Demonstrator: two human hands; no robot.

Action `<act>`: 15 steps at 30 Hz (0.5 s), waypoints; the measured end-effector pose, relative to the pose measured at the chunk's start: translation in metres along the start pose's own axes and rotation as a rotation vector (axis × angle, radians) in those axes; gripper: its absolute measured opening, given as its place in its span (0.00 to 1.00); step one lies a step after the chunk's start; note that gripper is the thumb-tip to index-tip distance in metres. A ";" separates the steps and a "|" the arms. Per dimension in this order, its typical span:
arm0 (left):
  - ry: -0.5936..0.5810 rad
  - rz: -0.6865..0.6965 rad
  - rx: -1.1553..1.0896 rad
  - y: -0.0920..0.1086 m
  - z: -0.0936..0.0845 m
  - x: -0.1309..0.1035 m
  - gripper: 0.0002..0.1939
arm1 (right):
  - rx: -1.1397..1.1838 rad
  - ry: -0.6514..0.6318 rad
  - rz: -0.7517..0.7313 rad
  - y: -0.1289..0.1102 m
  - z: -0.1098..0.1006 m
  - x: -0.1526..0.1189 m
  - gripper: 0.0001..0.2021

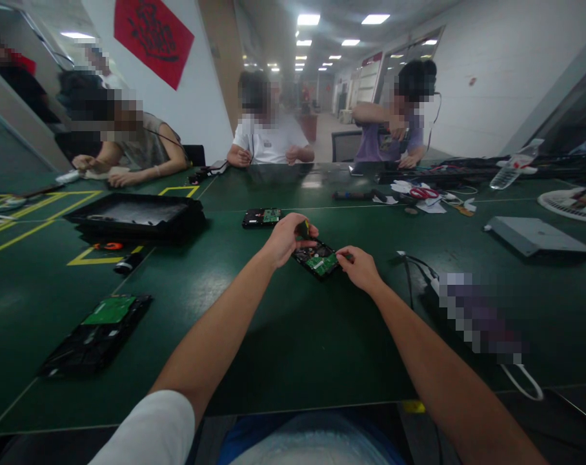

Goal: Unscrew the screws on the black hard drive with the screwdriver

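A black hard drive with a green circuit board (322, 263) lies on the green table between my hands. My left hand (290, 239) is above its far left part, fingers wrapped round a small black and yellow tool (303, 228) whose lower end is hidden. At the drive's right corner is my right hand (358, 266), its thumb and forefinger pinched together at the edge; what they hold, if anything, is too small to name. A second drive (261, 217) lies just beyond my left hand.
Another drive (97, 332) lies at the near left, below stacked black trays (135, 216). A grey metal case (539, 237), a cable (409, 284), red scissors (423, 193) and a plastic bottle (515, 166) are on the right. Several people sit across the table (303, 361).
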State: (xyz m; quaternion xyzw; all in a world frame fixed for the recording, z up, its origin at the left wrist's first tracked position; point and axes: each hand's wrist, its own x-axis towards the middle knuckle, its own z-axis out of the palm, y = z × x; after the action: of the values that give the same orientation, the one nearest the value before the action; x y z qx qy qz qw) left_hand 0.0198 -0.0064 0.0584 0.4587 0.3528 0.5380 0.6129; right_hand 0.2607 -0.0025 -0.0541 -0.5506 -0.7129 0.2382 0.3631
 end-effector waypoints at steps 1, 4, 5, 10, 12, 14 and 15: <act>0.001 0.007 0.011 0.000 -0.001 0.001 0.12 | 0.003 0.002 0.002 0.001 0.000 0.000 0.09; 0.006 0.037 0.082 0.003 -0.002 0.001 0.12 | 0.004 0.003 0.004 0.003 0.001 0.001 0.10; 0.009 0.042 0.104 0.004 -0.002 0.001 0.13 | 0.003 0.002 0.004 0.003 0.001 0.001 0.10; 0.007 0.024 0.131 0.007 -0.002 -0.002 0.15 | -0.001 0.003 0.000 0.001 0.000 0.001 0.09; 0.003 -0.002 0.100 0.006 -0.002 -0.002 0.14 | -0.004 0.007 -0.002 0.001 0.000 0.000 0.09; 0.017 -0.020 0.054 0.005 -0.002 -0.001 0.13 | -0.011 0.007 -0.007 0.001 0.000 0.000 0.09; 0.028 -0.021 0.037 0.004 -0.002 0.000 0.13 | -0.015 0.006 -0.010 0.001 -0.001 0.000 0.10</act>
State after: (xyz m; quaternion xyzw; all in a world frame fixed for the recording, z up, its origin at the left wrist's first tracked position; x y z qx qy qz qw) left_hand 0.0166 -0.0057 0.0614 0.4586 0.3761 0.5315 0.6048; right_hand 0.2615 -0.0023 -0.0543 -0.5506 -0.7163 0.2292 0.3623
